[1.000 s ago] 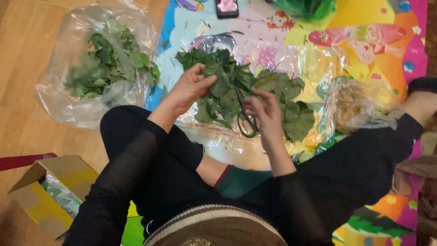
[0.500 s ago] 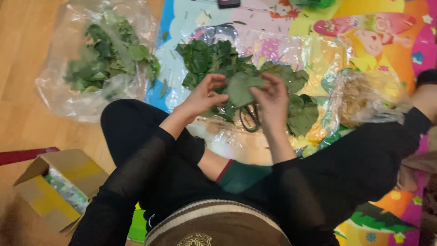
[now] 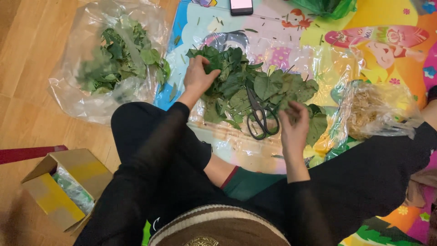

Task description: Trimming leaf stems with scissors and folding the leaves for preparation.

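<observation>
Since half a second ago the two hands have been drawn apart: the single leaf held up between them is no longer seen there, and the left hand has been moved out to the 10 o'clock edge of the pile of leaves, the right hand down to its 5 o'clock edge.

The pile is spread on a clear plastic sheet, its long axis running from 10 o'clock to 4 o'clock, just ahead of the crossed legs. The left fingers are curled narrowly round a dark leaf at the heap's upper left. The right fingers are bent loosely over the leaves at the lower right; whether anything is pinched there cannot be told. Black scissors are laid on the pile between the hands, blades pointing to 11 o'clock, loops toward 5 o'clock, just beside the right hand.

A clear bag of leaves is seen at 9 o'clock on the wooden floor, a bag of pale shreds at 3 o'clock, a cardboard box at 7 o'clock, and a phone at 12 o'clock on the colourful mat.
</observation>
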